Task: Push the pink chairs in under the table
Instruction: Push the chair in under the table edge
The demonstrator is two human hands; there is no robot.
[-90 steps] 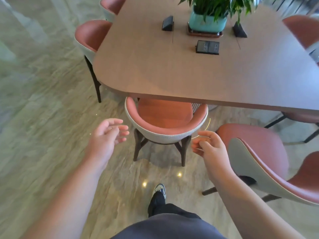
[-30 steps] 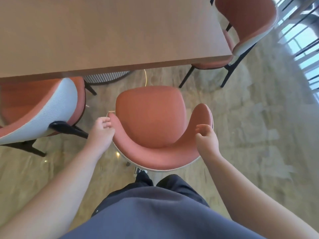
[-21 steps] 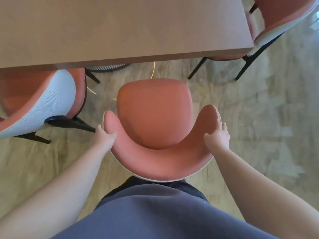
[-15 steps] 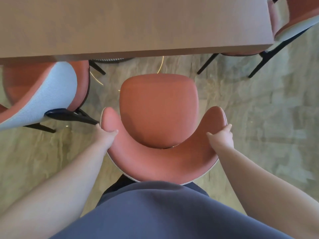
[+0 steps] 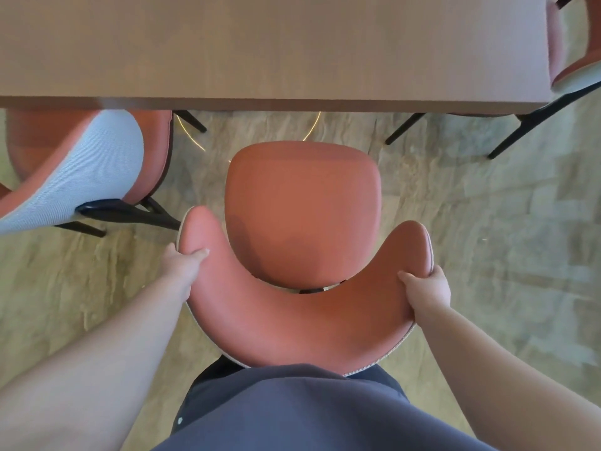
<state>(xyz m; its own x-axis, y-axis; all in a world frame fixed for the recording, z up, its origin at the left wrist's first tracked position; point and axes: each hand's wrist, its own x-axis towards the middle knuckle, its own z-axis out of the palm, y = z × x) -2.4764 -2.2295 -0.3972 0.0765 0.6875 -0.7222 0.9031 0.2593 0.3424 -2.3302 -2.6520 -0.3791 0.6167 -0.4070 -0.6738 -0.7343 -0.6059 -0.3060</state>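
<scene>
A pink chair (image 5: 302,203) with a curved backrest stands right in front of me, its seat facing the brown table (image 5: 260,50). The seat's front edge is a short way from the table's edge, with floor showing between them. My left hand (image 5: 183,266) grips the left end of the backrest. My right hand (image 5: 426,288) grips the right end. Both thumbs lie on the pink inner face, and the fingers wrap behind it out of sight.
A second pink chair with a pale grey back (image 5: 74,177) stands at the left, partly under the table. A third pink chair (image 5: 575,53) sits at the table's right end, its black legs on the marble floor (image 5: 487,222).
Three seconds ago I stood by another chair with both hands free. Since one second ago both hands have closed on this chair's backrest, and the chair now stands squarer to the table.
</scene>
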